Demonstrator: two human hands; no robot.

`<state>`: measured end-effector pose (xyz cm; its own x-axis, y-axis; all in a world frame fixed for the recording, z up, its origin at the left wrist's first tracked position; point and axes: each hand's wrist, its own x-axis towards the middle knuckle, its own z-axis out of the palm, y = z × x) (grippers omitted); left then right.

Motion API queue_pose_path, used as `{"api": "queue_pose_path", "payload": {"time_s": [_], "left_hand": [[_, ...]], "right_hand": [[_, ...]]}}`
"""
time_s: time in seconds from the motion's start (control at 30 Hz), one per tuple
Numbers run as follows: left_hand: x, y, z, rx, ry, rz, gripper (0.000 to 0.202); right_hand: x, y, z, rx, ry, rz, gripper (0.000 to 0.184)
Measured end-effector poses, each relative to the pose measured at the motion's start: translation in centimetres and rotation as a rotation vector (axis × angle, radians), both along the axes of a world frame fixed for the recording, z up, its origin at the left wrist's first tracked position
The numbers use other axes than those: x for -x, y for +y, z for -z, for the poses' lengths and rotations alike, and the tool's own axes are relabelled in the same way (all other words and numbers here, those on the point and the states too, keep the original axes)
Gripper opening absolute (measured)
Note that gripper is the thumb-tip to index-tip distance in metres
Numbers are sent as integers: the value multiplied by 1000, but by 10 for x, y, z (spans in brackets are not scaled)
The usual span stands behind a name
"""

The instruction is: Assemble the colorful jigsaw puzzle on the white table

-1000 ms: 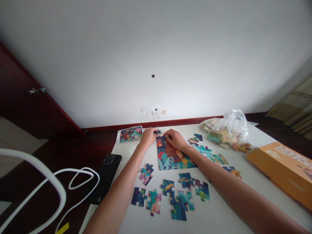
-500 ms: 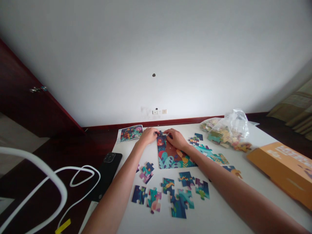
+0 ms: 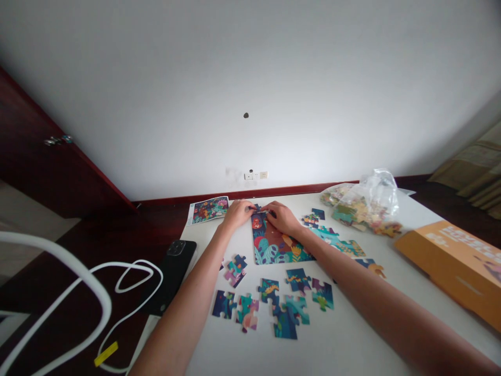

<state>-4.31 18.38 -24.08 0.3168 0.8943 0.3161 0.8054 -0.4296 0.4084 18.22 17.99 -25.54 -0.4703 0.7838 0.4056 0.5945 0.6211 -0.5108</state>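
Firstly, handling: the jigsaw pieces appear to be thin, stiff printed card, judged light and rigid, with little risk of breakage. Tabs are likely the weakest part, prone to bending if forced. Take hold by the edges, between thumb and finger, and lift rather than drag.

Grip state: left grip [image 3: 238, 215] and right grip [image 3: 282, 218] both low at the far end of the assembled jigsaw section [image 3: 274, 245], with curved fingers converging on a small dark-blue piece [image 3: 256, 208] just ahead of the left grip. Open or closed on that piece: not determinable from this view, as the fingers hide the contact.

Location: assembled jigsaw section flat on the white counter [image 3: 336, 334], directly nearer than both grips. Loose pieces [image 3: 270, 313] scattered nearer still, between the forearms and apart from one another. Joined teal pieces [image 3: 336, 241] to the right of the right grip. Plastic bag of pieces [image 3: 362, 209] farther right and beyond.

Edges and room: far edge of the counter just beyond both grips. Picture card [image 3: 209, 210] near that edge, just left of the left grip. Black phone [image 3: 174, 271] at the left edge, beside the left forearm. Orange cardboard box [image 3: 450, 261] well to the right of the right grip, near the right edge.
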Motion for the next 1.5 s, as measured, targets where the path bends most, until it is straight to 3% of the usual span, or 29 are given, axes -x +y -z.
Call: {"api": "queue_pose_path", "payload": {"time_s": [0.23,0.47,0.77,1.1,1.5], "left_hand": [[3,6,6,-4,-64,50,19],[-3,5,5,-28,-22,6,24],[-5,0,-3,30,31,-3,14],[-9,-6,-16,137,118,-20,36],[-14,-9,-25,210,234,-16,40]], "right_hand": [[1,1,1,-24,-48,-13,37],[2,2,1,-48,-51,-26,37],[3,0,-2,-26,-64,-12,37],[2,0,-12,-8,-169,-24,36],[1,2,-22,52,-246,-76,36]]}}
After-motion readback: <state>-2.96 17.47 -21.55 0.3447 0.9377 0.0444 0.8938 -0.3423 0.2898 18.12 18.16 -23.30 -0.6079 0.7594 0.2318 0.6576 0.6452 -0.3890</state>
